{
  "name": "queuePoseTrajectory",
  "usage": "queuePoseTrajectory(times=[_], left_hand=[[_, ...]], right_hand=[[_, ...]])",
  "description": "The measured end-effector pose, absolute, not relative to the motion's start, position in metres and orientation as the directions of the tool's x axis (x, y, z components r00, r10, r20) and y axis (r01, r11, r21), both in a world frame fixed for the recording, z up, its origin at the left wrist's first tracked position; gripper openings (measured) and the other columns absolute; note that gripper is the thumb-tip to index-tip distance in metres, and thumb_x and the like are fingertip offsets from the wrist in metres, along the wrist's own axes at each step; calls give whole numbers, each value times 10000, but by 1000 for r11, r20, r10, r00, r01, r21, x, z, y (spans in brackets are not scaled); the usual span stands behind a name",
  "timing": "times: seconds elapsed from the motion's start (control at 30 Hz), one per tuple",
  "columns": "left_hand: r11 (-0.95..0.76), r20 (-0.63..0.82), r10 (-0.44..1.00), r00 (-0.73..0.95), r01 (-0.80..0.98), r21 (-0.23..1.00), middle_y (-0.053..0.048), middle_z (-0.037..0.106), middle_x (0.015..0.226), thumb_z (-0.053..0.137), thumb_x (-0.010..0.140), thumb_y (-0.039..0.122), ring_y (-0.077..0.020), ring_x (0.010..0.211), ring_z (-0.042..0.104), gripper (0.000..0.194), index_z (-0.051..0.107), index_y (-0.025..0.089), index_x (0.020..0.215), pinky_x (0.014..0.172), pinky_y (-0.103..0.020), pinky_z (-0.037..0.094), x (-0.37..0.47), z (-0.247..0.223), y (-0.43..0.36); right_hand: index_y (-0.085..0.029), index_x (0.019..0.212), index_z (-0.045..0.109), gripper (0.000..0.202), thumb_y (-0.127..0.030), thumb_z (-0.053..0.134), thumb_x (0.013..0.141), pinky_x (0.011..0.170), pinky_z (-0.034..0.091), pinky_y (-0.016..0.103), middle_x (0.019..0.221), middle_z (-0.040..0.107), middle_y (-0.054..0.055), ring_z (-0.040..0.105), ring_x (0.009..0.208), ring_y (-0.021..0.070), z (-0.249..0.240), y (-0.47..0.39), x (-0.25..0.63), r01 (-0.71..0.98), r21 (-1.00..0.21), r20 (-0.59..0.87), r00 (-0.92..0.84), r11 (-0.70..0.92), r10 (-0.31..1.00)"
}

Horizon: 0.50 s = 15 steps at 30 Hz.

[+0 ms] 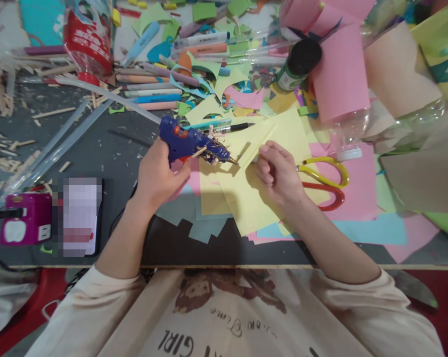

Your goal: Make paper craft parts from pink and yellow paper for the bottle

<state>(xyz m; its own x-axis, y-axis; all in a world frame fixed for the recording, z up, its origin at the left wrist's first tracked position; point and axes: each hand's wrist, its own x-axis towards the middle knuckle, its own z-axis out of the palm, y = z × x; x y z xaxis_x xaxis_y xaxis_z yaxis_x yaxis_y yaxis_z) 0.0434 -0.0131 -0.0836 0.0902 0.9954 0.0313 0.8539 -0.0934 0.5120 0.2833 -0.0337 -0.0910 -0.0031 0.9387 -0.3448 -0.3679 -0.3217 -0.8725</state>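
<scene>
My left hand is wrapped round the handle of a blue hot glue gun, whose long clear glue stick trails out of its back. Bits of wooden stick cling around the gun's front. Its metal nozzle points right, close to a narrow yellow paper strip. My right hand pinches that strip between thumb and fingers. Below both lies a sheet of yellow paper. Scissors with yellow and red handles rest just right of my right hand, their blades hidden. A black pen lies behind the nozzle.
Markers, paper scraps and a red-labelled bottle crowd the back. Pink-wrapped bottles and a black-capped jar are at right. Left are glue sticks, stick pieces, a phone and a purple box.
</scene>
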Motion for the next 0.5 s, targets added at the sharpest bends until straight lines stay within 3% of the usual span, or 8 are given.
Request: queuePoseTrajectory(times=[0.33,0.5], left_hand=[[-214,87,977,195,881,422,-103,668,1104,599,806,391,-322,1064,649,486,506,192,1239,849,-388,540,40,-87,-14],[-246,113,969,219,865,436,-103,656,1146,592,814,414,-325,1109,635,500,499,213,1263,889,-384,532,37,-90,-14]], right_hand=[[-224,728,512,351,-404,810,679,286,133,194,405,453,-143,299,280,17,-91,-34,281,-459,-843,-322,12,-281,947],[-214,711,538,320,-359,819,663,283,142,178,388,468,-137,306,272,13,-88,-35,280,-483,-824,-341,7,-296,940]])
